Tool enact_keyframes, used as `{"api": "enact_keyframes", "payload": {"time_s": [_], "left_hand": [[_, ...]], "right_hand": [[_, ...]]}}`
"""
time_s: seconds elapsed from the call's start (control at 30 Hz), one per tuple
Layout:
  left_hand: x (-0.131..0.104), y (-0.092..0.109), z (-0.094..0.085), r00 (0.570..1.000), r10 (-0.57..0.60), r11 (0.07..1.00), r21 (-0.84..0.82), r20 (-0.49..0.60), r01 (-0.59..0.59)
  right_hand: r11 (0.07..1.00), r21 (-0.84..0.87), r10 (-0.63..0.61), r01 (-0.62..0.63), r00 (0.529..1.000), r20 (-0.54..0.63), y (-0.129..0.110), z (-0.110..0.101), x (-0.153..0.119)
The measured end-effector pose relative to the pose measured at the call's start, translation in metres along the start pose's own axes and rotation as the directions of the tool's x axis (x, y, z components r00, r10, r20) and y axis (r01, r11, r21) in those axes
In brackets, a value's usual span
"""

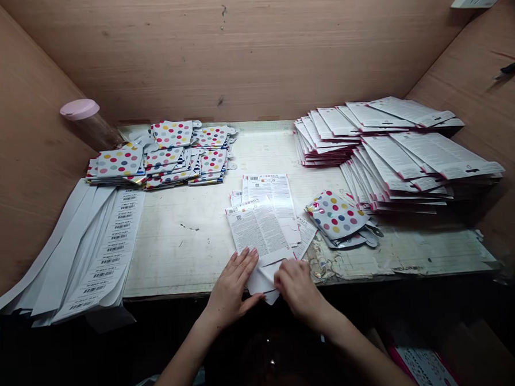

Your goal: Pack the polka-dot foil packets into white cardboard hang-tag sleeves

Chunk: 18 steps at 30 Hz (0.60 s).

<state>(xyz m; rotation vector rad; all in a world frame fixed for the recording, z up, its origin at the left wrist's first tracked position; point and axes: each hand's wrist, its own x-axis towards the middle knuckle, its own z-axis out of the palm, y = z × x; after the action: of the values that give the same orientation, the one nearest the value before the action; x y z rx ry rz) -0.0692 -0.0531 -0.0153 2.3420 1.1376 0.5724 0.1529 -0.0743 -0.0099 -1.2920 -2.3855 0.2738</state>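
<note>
A white printed paper packet [259, 230] lies at the table's front edge, its white flap [261, 281] toward me. My left hand [234, 286] rests on its lower left side, fingers stretched flat. At the flap's right side my right hand [299, 286] is closed, with curled fingers that seem to pinch the flap's edge; the fingertips are partly hidden. Under and behind this packet lie more printed packets [278, 187], fanned out. To the right of my right hand sits a small pile of polka-dot pouches [337, 215].
Stacks of polka-dot pouches [167, 157] stand back left, near a pink-lidded bottle [80, 110]. Barcode label strips [113, 246] hang over the left front edge. Tall stacks of printed packets [410, 150] fill the right. Wooden panels [250, 55] enclose the table.
</note>
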Motion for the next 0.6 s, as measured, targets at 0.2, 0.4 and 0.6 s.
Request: {"api": "enact_keyframes", "payload": {"time_s": [0.2, 0.4, 0.6], "left_hand": [[-0.006, -0.006, 0.005, 0.990, 0.123, 0.987, -0.093, -0.062, -0.128], [0.003, 0.009, 0.011, 0.962, -0.128, 0.990, -0.085, -0.239, 0.111], [0.014, 0.019, 0.009, 0.819, -0.460, 0.885, -0.109, -0.343, 0.452]], "right_hand": [[0.927, 0.375, -0.117, -0.001, 0.949, 0.293, 0.004, -0.057, -0.016], [0.967, 0.253, -0.021, 0.005, 0.998, 0.061, 0.033, -0.024, 0.025], [0.918, 0.315, 0.281, -0.240, 0.955, -0.094, 0.025, 0.000, 0.037]]}}
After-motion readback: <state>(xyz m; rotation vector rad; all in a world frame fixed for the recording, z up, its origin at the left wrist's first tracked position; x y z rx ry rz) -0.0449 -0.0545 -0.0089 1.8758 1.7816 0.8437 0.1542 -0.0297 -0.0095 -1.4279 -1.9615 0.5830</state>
